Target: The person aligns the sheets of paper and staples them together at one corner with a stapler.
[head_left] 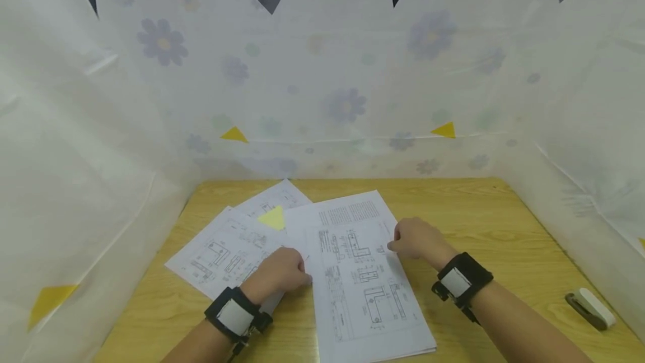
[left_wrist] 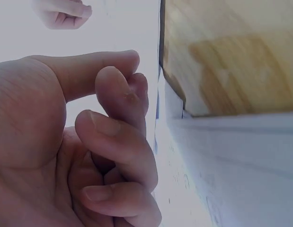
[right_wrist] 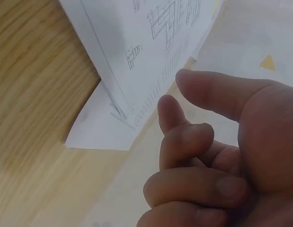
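Here, from the head camera, we see the stack of drawings [head_left: 365, 273] lying at the table's [head_left: 504, 223] middle, with our left hand [head_left: 279, 273] at its nine o'clock edge and our right hand [head_left: 415, 238] at its two o'clock edge; looser sheets [head_left: 227, 248] fan out toward ten o'clock, and a stapler [head_left: 589, 308] sits well apart at four o'clock. The stack shows black line drawings and a table of fine print, its sheets a little out of line. In the left wrist view, the left hand [left_wrist: 84, 142] has its fingers curled in loosely and its thumb laid over them, holding nothing, just beside the paper's edge [left_wrist: 158, 123]. In the right wrist view, the right hand [right_wrist: 217, 161] is likewise curled, gripping nothing, with the stack's lifted corner [right_wrist: 122, 111] at eleven o'clock. To square the stack well, we judge both hands should press its opposite edges evenly and gently, so no sheet buckles.
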